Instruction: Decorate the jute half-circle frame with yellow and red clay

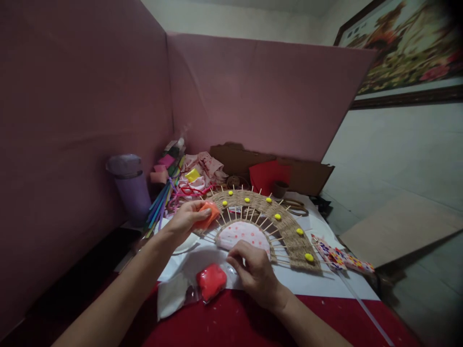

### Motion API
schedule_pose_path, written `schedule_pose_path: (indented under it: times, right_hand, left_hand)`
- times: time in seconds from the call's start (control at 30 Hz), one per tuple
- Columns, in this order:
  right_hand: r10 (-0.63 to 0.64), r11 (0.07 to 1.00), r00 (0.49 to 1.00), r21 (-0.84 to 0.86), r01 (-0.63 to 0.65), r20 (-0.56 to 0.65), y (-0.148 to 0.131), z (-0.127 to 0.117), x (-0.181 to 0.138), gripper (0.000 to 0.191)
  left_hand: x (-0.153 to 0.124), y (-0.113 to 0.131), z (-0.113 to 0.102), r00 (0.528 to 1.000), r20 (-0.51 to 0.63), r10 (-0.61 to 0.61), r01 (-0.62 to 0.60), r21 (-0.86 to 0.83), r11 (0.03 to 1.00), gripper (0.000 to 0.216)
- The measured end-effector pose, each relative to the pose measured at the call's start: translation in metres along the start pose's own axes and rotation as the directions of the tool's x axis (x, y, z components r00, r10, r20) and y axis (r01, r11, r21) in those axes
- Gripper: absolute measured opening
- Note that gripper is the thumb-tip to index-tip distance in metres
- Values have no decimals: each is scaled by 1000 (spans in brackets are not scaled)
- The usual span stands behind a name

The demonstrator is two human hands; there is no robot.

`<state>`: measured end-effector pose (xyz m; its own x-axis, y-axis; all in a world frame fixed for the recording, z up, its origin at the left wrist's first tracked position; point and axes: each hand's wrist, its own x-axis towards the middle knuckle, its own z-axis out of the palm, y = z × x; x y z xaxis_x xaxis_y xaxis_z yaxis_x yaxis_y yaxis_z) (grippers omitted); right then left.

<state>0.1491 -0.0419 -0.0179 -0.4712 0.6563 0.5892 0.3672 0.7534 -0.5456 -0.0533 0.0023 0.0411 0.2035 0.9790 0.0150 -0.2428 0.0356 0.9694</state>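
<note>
At the left of the crosswise woven arch, our left hand, nearer, grips an orange packet; below the arch's middle, our right hand curls, contents unclear.

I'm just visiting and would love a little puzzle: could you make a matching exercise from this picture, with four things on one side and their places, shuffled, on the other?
Things
1. Orange packet
2. Red packet
3. Yellow dots
4. Purple tumbler

Places
A. On the woven arch
B. Standing to the left of the coloured strips
C. In the fingers of the left hand
D. Lying beside the white packet

Right pairs: 1-C, 2-D, 3-A, 4-B.
</note>
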Motion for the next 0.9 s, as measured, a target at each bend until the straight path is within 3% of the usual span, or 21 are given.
schedule_pose_path:
  times: [0.07, 0.13, 0.23, 0.37, 0.5, 0.57, 0.67, 0.77, 0.9]
  right_hand:
    - [-99, 995, 985, 29, 96, 141, -7, -2, 1, 10]
    - [-167, 986, 949, 31, 165, 269, -13, -3, 3, 37]
    - [-144, 986, 915, -25, 166, 376, -19, -1, 2, 68]
    - [-83, 988, 900, -80, 129, 428, -22, 2, 2, 53]
    - [-99, 978, 889, -121, 169, 448, -19, 5, 2, 42]
    - [-114, 975, 899, -127, 183, 423, -16, 7, 0, 38]
    - [-101, 989, 953, -73, 127, 287, -11, 9, -3, 35]
    - [68, 995, 991, 63, -75, 115, -10, 8, -4, 30]
    - [338, 911, 941, 258, -323, -15, -9, 8, 0, 12]
  left_hand:
    - [-6, -7, -7, 1000, 14, 10, -10, 38, 999, 27]
    - [-14, -10, -14, 1000, 26, -9, 6, 106, 994, 27]
    - [-24, -7, -21, 994, 53, -93, 78, 233, 969, 30]
    - [-31, 0, -26, 987, 39, -156, 128, 400, 907, 42]
    - [-30, 0, -32, 993, -16, -119, 107, 563, 820, 47]
    - [-28, -3, -35, 992, -56, -112, 122, 638, 761, 47]
    - [-26, -8, -40, 987, -118, -109, 160, 777, 609, 44]
    - [-26, -13, -44, 989, -142, -36, 144, 898, 416, 36]
    - [-29, -13, -44, 991, -131, 16, 124, 966, 225, 28]
